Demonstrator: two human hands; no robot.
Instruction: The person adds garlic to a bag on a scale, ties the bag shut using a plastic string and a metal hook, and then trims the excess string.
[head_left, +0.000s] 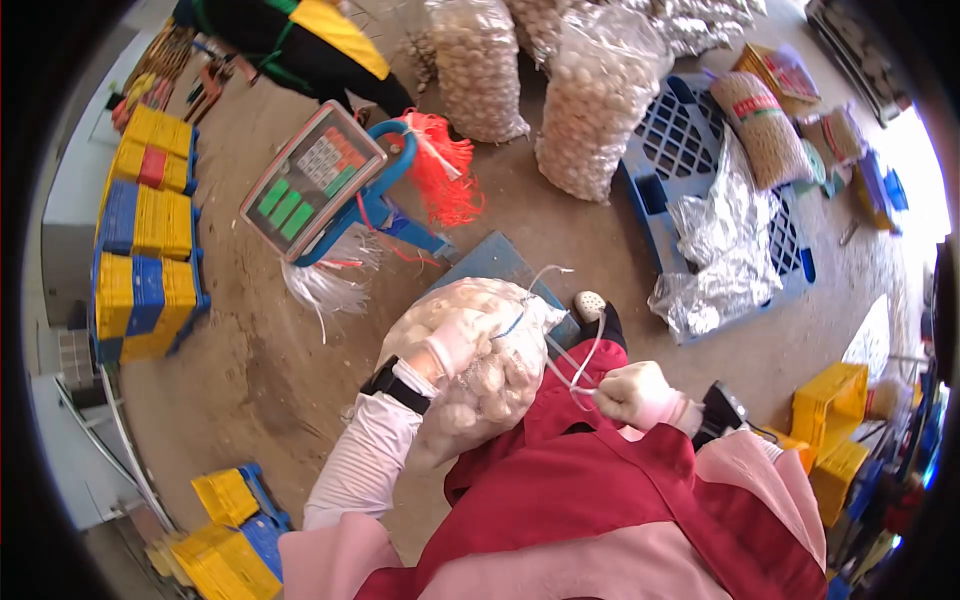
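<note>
A full clear bag of pale, round produce rests against the blue scale platform, its gathered neck toward the right. My left hand, gloved in white, lies on the upper side of the bag; its fingers are blurred against the bag. My right hand, also gloved, is closed in a fist on the white tie strings that run from the bag's neck. The scale's display with green readouts stands beyond the bag.
Filled bags stand at the top. A blue pallet holds crumpled clear plastic and a mesh sack. Yellow crates are stacked at left. Red strings hang by the scale. Another person is at the top left.
</note>
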